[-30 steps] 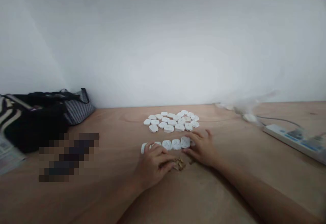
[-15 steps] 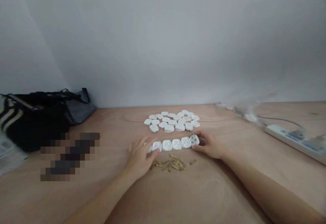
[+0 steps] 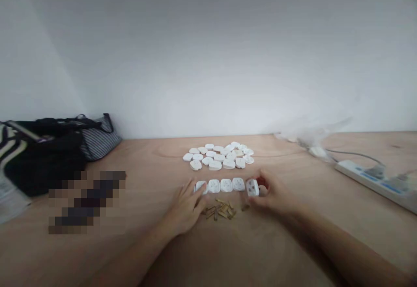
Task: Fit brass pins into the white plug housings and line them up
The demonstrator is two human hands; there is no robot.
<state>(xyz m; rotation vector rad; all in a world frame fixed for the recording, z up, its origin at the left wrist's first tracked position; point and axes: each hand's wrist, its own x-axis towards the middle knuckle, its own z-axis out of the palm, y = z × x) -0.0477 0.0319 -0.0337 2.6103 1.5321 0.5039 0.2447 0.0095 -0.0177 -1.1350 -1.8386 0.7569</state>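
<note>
My right hand [image 3: 270, 193] pinches a white plastic socket housing [image 3: 252, 188] between thumb and fingers. The piece is tilted, its dark openings facing me, just beyond the right end of a row of similar white housings [image 3: 226, 185]. At the row's left end my left hand [image 3: 187, 206] lies with fingers stretched out, over or against the leftmost housing [image 3: 201, 187], which it partly covers. Whether another piece is under that hand cannot be seen. Between the hands, nearer to me, lies a loose heap of small brass strips [image 3: 221, 208], with one separate brass piece [image 3: 245, 207] to its right.
Behind the row is a cluster of many white plastic pieces [image 3: 215, 157]. On the right stand a power strip [image 3: 374, 180] with plugs and a cable, and a clear plastic bag [image 3: 312, 137]. A black bag [image 3: 48, 156] sits at left, beside a blurred-out dark object [image 3: 91, 200].
My right hand has drawn the end housing away from the row, rightward and toward me, and turned it. My left hand has shifted slightly right and toward me, still spread.
</note>
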